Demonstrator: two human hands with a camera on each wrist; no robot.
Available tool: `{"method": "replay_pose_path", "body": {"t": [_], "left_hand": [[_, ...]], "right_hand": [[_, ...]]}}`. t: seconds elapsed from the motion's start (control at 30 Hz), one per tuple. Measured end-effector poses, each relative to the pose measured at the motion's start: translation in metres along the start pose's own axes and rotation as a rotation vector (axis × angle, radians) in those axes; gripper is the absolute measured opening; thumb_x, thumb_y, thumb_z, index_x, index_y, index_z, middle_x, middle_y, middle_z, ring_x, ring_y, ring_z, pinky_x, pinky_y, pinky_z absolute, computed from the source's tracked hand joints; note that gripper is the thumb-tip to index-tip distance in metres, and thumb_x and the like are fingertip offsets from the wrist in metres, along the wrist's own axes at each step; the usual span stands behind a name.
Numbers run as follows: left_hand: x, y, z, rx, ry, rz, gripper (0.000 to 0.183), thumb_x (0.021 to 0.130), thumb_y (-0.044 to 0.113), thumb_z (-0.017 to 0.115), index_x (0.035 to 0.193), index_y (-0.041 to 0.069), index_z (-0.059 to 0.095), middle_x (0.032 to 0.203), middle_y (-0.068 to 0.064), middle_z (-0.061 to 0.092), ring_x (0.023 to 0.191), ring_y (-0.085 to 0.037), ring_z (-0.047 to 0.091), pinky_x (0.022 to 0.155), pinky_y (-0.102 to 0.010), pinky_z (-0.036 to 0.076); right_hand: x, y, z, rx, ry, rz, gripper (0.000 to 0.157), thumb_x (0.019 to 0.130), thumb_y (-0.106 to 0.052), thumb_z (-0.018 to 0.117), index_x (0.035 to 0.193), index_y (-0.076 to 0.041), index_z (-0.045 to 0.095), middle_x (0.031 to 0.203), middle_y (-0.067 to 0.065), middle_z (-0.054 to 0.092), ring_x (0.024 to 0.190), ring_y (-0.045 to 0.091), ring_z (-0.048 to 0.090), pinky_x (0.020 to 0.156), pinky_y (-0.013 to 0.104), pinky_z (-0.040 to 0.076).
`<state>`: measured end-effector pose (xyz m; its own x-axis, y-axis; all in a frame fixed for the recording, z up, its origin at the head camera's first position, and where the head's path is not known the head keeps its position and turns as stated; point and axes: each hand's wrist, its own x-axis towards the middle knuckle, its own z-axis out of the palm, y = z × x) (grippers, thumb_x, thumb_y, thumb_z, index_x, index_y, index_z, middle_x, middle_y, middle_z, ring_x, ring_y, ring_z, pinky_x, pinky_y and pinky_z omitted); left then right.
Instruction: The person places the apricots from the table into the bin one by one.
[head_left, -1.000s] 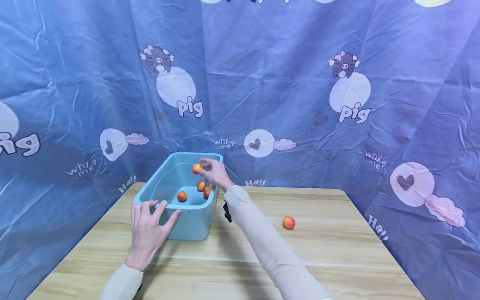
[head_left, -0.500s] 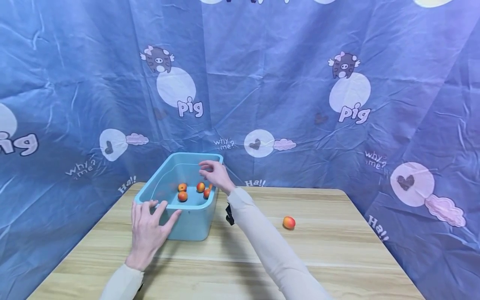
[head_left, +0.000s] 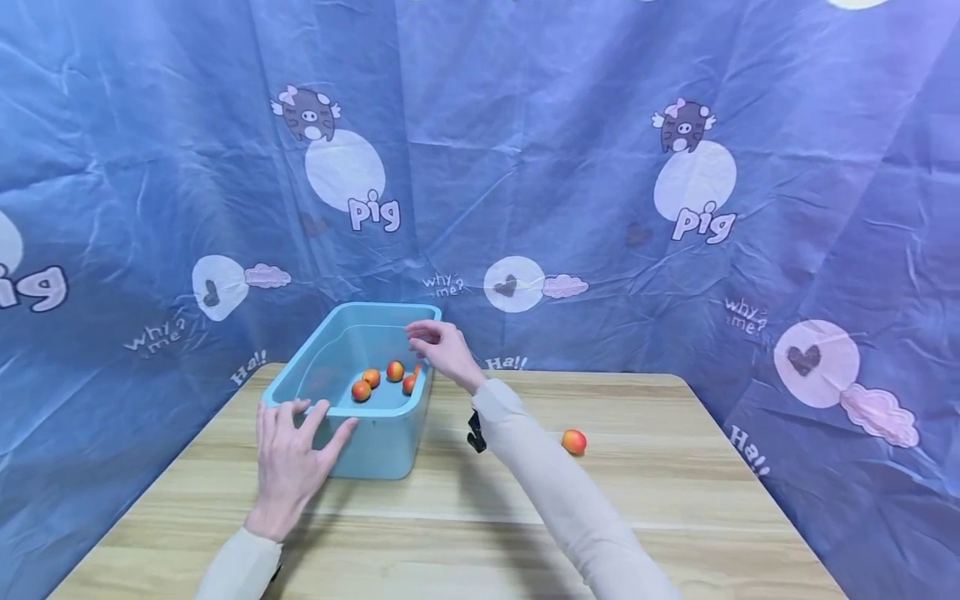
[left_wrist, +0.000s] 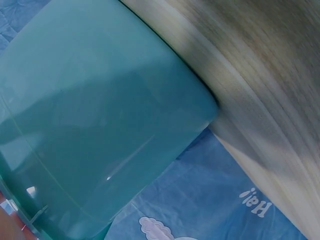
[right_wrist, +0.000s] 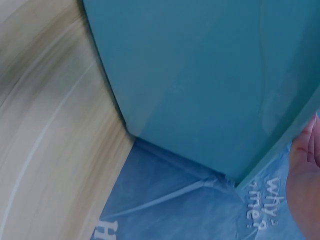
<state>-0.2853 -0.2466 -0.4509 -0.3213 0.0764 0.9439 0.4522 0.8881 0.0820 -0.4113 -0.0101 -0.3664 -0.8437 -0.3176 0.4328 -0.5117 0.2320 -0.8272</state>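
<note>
A light-blue plastic bin stands at the left of the table. Several small red-and-orange fruits, apricot- or nectarine-like, lie on its floor. My left hand grips the near rim, fingers hooked over the edge and thumb along the outer wall. Only a sliver of a left finger shows in the left wrist view. Above the bin's right rim is my right hand, its fingers loosely bent around nothing. In the right wrist view that hand appears beside the rim. One more fruit lies on the table to the right.
The wooden table carries the bin and the single fruit. A blue printed cloth hangs behind it and along both sides. The bin's far end stands close to the cloth.
My right hand has let go of a fruit, which dropped into the bin and rolled among the others. The hand then drew back right, over the rim. My left hand keeps its grip.
</note>
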Motion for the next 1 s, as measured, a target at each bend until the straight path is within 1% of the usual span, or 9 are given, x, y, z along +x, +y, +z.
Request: {"method": "replay_pose_path", "body": {"t": [0.1, 0.2, 0.3, 0.43, 0.5, 0.67, 0.8, 0.93, 1.0], "left_hand": [[0.0, -0.001, -0.001, 0.0, 0.0, -0.006, 0.061, 0.086, 0.062, 0.061, 0.101, 0.004, 0.069, 0.098, -0.027, 0.056, 0.096, -0.047, 0.048, 0.104, -0.072, 0.026], [0.0, -0.002, -0.001, -0.009, 0.027, -0.008, 0.061, 0.086, 0.062, 0.061, 0.101, 0.003, 0.069, 0.097, -0.027, 0.056, 0.095, -0.048, 0.048, 0.103, -0.073, 0.026], [0.001, -0.001, -0.001, -0.017, 0.05, -0.009, 0.061, 0.086, 0.062, 0.06, 0.1, 0.004, 0.069, 0.096, -0.027, 0.056, 0.094, -0.048, 0.047, 0.103, -0.073, 0.026], [0.002, 0.0, -0.001, -0.022, 0.049, -0.005, 0.06, 0.086, 0.062, 0.06, 0.1, 0.004, 0.069, 0.096, -0.027, 0.055, 0.094, -0.048, 0.047, 0.103, -0.074, 0.026], [0.002, 0.001, -0.001, -0.023, 0.046, -0.003, 0.06, 0.086, 0.062, 0.061, 0.1, 0.004, 0.069, 0.096, -0.026, 0.055, 0.093, -0.048, 0.047, 0.103, -0.074, 0.026], [0.001, 0.002, 0.0, -0.021, 0.045, 0.004, 0.061, 0.087, 0.063, 0.059, 0.099, 0.004, 0.069, 0.095, -0.026, 0.055, 0.094, -0.047, 0.048, 0.103, -0.074, 0.026], [-0.001, 0.002, 0.001, -0.027, 0.056, 0.005, 0.062, 0.087, 0.063, 0.059, 0.099, 0.003, 0.069, 0.095, -0.026, 0.055, 0.094, -0.047, 0.048, 0.103, -0.073, 0.026], [0.0, 0.001, 0.002, -0.028, 0.066, 0.01, 0.061, 0.086, 0.062, 0.06, 0.099, 0.004, 0.069, 0.095, -0.026, 0.056, 0.093, -0.047, 0.048, 0.102, -0.074, 0.027], [0.0, 0.0, 0.001, -0.026, 0.064, 0.011, 0.06, 0.086, 0.062, 0.06, 0.099, 0.004, 0.07, 0.095, -0.026, 0.056, 0.093, -0.047, 0.048, 0.101, -0.074, 0.027]], "right_hand": [[-0.003, 0.001, -0.007, 0.007, 0.004, 0.01, 0.024, 0.095, -0.009, 0.063, 0.119, -0.009, 0.068, 0.113, 0.011, 0.072, 0.1, 0.029, 0.07, 0.076, 0.027, 0.058], [-0.006, 0.003, -0.014, 0.024, 0.004, 0.016, 0.025, 0.095, -0.009, 0.063, 0.119, -0.007, 0.068, 0.115, 0.012, 0.071, 0.1, 0.026, 0.07, 0.077, 0.029, 0.059], [-0.009, 0.006, -0.019, 0.055, -0.007, 0.011, 0.025, 0.095, -0.008, 0.063, 0.12, -0.005, 0.068, 0.116, 0.014, 0.07, 0.099, 0.026, 0.07, 0.081, 0.037, 0.059], [-0.017, 0.011, -0.027, 0.084, -0.012, 0.012, 0.027, 0.094, -0.006, 0.063, 0.121, 0.0, 0.066, 0.117, 0.02, 0.069, 0.098, 0.028, 0.07, 0.084, 0.044, 0.058], [-0.022, 0.014, -0.032, 0.088, -0.01, 0.027, 0.027, 0.094, -0.006, 0.063, 0.12, 0.001, 0.065, 0.117, 0.022, 0.068, 0.098, 0.029, 0.07, 0.084, 0.044, 0.058], [-0.032, 0.023, -0.042, 0.106, -0.007, 0.046, 0.027, 0.094, -0.004, 0.062, 0.119, 0.004, 0.065, 0.117, 0.025, 0.067, 0.095, 0.027, 0.07, 0.079, 0.036, 0.059], [-0.042, 0.032, -0.05, 0.134, 0.008, 0.054, 0.027, 0.094, -0.003, 0.062, 0.119, 0.006, 0.064, 0.114, 0.025, 0.068, 0.098, 0.035, 0.069, 0.076, 0.032, 0.059], [-0.051, 0.04, -0.06, 0.138, 0.009, 0.056, 0.027, 0.094, -0.005, 0.063, 0.119, 0.005, 0.064, 0.11, 0.023, 0.07, 0.102, 0.043, 0.066, 0.078, 0.036, 0.059], [-0.056, 0.043, -0.066, 0.126, 0.002, 0.058, 0.026, 0.094, -0.006, 0.064, 0.118, 0.003, 0.065, 0.108, 0.02, 0.071, 0.1, 0.039, 0.067, 0.08, 0.04, 0.059]]}}
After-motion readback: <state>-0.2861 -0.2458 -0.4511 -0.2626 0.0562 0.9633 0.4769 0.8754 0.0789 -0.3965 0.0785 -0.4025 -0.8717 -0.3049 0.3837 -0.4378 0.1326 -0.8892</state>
